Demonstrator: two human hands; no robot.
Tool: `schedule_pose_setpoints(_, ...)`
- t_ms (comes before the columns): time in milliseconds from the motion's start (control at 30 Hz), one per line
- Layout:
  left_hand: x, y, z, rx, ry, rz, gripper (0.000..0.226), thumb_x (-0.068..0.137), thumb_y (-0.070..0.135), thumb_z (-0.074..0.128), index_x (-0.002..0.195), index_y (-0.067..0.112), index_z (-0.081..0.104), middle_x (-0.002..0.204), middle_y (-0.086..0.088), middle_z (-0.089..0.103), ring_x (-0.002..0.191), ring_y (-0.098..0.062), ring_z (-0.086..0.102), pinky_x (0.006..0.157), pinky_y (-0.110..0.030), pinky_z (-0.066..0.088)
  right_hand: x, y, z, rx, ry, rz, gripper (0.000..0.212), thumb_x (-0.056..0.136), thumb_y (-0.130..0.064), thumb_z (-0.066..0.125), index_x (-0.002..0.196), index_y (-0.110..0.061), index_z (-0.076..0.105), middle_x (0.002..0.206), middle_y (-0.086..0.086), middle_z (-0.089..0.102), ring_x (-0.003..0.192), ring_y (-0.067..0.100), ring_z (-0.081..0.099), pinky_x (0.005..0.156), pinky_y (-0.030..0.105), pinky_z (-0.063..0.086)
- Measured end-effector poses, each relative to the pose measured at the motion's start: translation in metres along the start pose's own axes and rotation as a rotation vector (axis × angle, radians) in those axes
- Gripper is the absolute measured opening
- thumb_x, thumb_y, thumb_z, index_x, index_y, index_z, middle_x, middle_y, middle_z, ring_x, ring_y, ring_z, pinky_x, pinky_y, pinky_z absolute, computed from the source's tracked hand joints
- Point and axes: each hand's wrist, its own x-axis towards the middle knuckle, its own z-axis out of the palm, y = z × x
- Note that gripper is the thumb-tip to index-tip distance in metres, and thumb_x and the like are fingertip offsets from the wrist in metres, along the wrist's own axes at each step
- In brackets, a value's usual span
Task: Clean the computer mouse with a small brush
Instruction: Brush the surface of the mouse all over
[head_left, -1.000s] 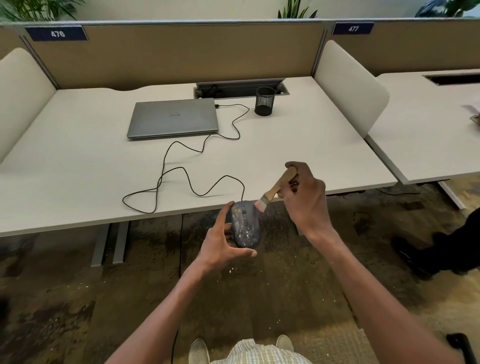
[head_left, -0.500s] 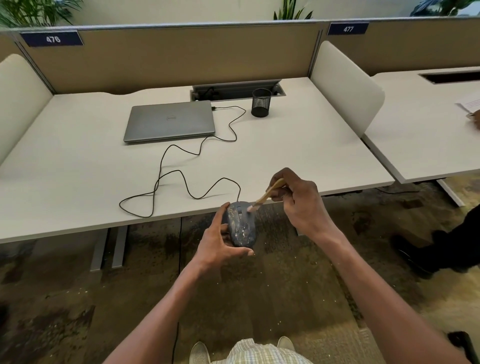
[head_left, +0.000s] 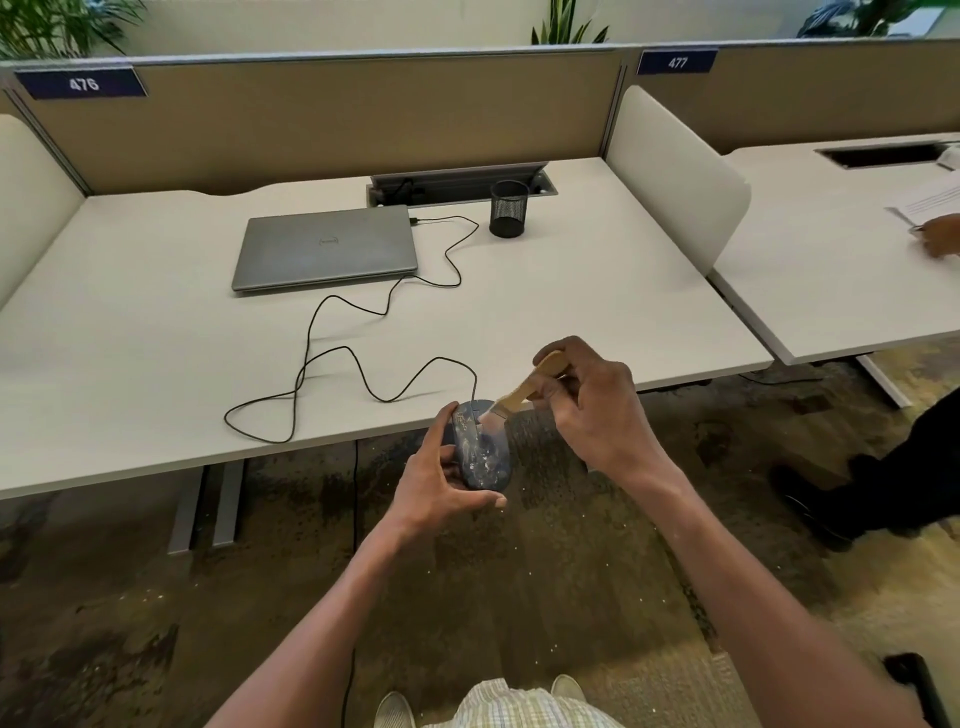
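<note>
Holding the mouse (head_left: 480, 449) in our left hand (head_left: 441, 486), fingers curled round its left side and thumb under its near end, we keep it in the air just off the near edge of the desk (head_left: 156, 364), over the carpet (head_left: 519, 597). Our right hand (head_left: 589, 402) pinches the wooden handle of one small brush (head_left: 524, 387), fingers wrapped tight, bristles down on the mouse's far right top. Pale specks cover the mouse's back, so we judge the cleaning partway done.

Key relation: the mouse's long axis runs away from us, near end toward our body, far end toward the desk. The brush comes in from the right and slants down-left across that axis. Our right hand sits just right of and beyond the mouse; our left hand is in contact with it. Next strokes probably need to travel along the axis toward the near end, where most specks sit.

Counts: one mouse, one brush, two hands of ours. On the desk beyond the mouse: one closed laptop (head_left: 327, 247), one black mesh cup (head_left: 509, 208) right of it, one black cable (head_left: 363, 338) looping from laptop to mouse. Far right of the mouse, another person's hand (head_left: 940, 239) rests by papers (head_left: 930, 200) on the next desk.
</note>
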Motion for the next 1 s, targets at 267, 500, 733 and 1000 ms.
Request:
schedule_pose_setpoints(267,0.001,0.002,0.002,0.012,0.008,0.004,0.138,0.052,0.028,0.100,0.158,0.037,0.013,0.127,-0.012,0.067,0.106,-0.015,0.070,0.091,-0.039,0.061,-0.004,-0.015,0.019,-0.135,0.087,0.073,0.028,0.093,-0.010,0.068,0.120,-0.007,0.062,0.081,0.004,0.072,0.067,0.014,0.072,0.059,0.032,0.061)
schedule_pose_setpoints(500,-0.001,0.002,0.002,-0.002,0.010,0.004,0.136,0.052,0.029,0.100,0.156,0.040,0.013,0.133,-0.014,0.063,0.112,-0.020,0.069,0.092,-0.043,0.060,0.000,-0.025,0.016,-0.139,0.160,0.069,0.034,0.091,-0.010,0.070,0.124,-0.005,0.062,0.081,-0.004,0.067,0.067,0.007,0.067,0.061,0.004,0.053)
schedule_pose_setpoints(733,-0.001,0.002,0.004,-0.012,0.003,0.007,0.136,0.051,0.029,0.101,0.155,0.043,0.014,0.129,-0.009,0.065,0.109,-0.017,0.070,0.089,-0.039,0.061,0.000,-0.034,0.023,-0.283,0.164,0.064,0.035,0.092,-0.008,0.067,0.126,-0.001,0.060,0.080,0.011,0.073,0.069,0.021,0.071,0.063,0.034,0.062)
schedule_pose_setpoints(1000,-0.003,0.000,0.002,-0.020,0.004,0.008,0.137,0.051,0.030,0.101,0.156,0.042,0.013,0.127,-0.010,0.067,0.102,-0.010,0.071,0.084,-0.024,0.061,-0.002,-0.036,0.021,-0.328,0.152,0.061,0.034,0.090,-0.004,0.068,0.123,0.002,0.061,0.074,0.011,0.070,0.064,0.023,0.070,0.060,0.034,0.061)
